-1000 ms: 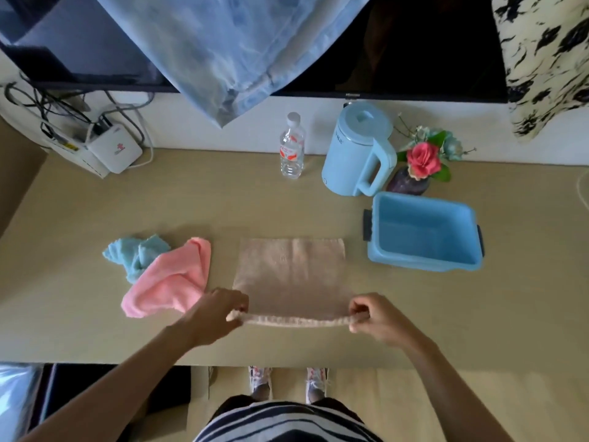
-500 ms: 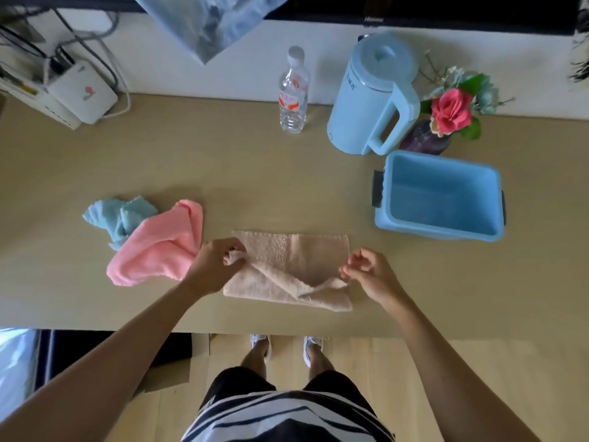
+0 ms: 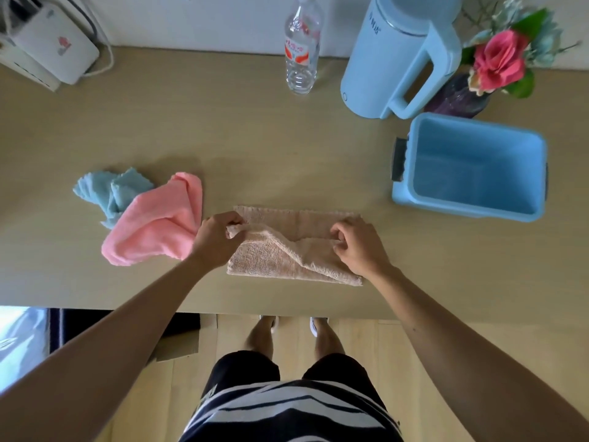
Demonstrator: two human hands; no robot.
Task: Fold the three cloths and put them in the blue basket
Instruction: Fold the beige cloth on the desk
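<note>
Beige cloth (image 3: 280, 260) on the table (image 3: 223, 138), spread between the two hands, its near edge carried over toward the far edge, not yet laid flat. Left hand (image 3: 216, 239) pinched shut on the near-left corner; right hand (image 3: 358, 247) pinched shut on the near-right corner, both corners lifted just short of the far hem. First of three cloths, first fold, by the look of it about half done. Just left of the left hand, touching or nearly so, the pink cloth (image 3: 156, 228) in a loose heap; past that, farther left and partly under it, the light blue cloth (image 3: 108, 189), crumpled, both unfolded. Beyond the right hand and off to its right, well apart, the blue basket (image 3: 468, 205), nothing visible inside. Next, likely: lower both corners onto the far corners, match the edges, press the crease flat, then let go. Probably one more fold across, left to right, for a packet small enough for the basket. Care needed on the left side: pink cloth close enough to get snagged.
</note>
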